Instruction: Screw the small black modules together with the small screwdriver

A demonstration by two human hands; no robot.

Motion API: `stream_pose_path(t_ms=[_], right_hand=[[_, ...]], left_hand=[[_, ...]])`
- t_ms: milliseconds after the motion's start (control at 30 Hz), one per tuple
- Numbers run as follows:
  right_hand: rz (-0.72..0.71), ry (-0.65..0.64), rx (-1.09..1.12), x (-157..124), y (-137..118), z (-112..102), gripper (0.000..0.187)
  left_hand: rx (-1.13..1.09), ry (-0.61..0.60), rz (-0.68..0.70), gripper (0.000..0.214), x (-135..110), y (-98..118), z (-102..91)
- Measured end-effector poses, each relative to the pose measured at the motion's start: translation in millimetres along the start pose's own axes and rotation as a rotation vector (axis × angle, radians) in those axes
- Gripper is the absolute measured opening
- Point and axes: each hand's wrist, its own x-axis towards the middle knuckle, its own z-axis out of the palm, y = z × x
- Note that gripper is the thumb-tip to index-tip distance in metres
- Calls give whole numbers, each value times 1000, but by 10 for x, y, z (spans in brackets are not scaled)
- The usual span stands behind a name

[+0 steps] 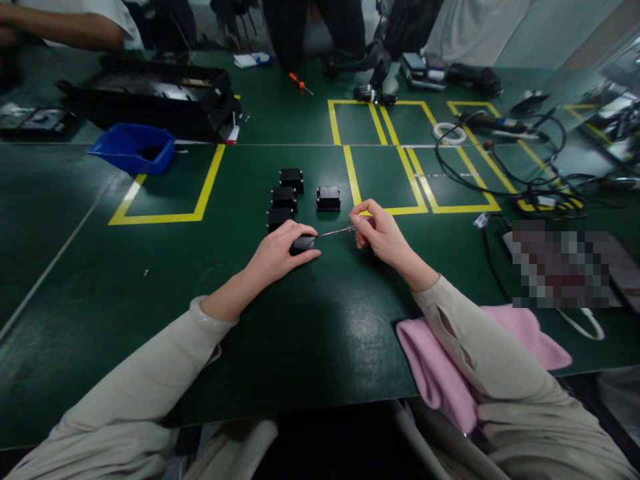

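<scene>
My left hand (283,250) is closed around a small black block (303,245), thumb and fingers on its sides, on the green table. Held in my right hand (377,233) is a screwdriver (336,232) whose thin metal shaft points left; its tip meets the right side of the black block. Most of the handle is hidden by my fingers. Just beyond my left hand, several similar black blocks stand in a column, the nearest one (280,217) close to my knuckles. Another black block (329,197) sits apart, to their right.
A blue bin (135,148) and stacked black trays (155,93) stand at the far left. An orange screwdriver (299,82) lies at the back. Cables (530,187) and a white tape ring (449,134) are on the right. Under my right forearm is a pink cloth (435,360). People are across the table.
</scene>
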Motion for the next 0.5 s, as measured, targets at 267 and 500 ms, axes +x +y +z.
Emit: stream_pose_path(t_ms=[267, 500], right_hand=[[-14, 9, -14, -6, -1, -4, 15], [2, 15, -30, -14, -31, -12, 18]], left_hand=[[4, -18, -19, 34, 3, 19, -8], [2, -25, -37, 34, 7, 32, -17]])
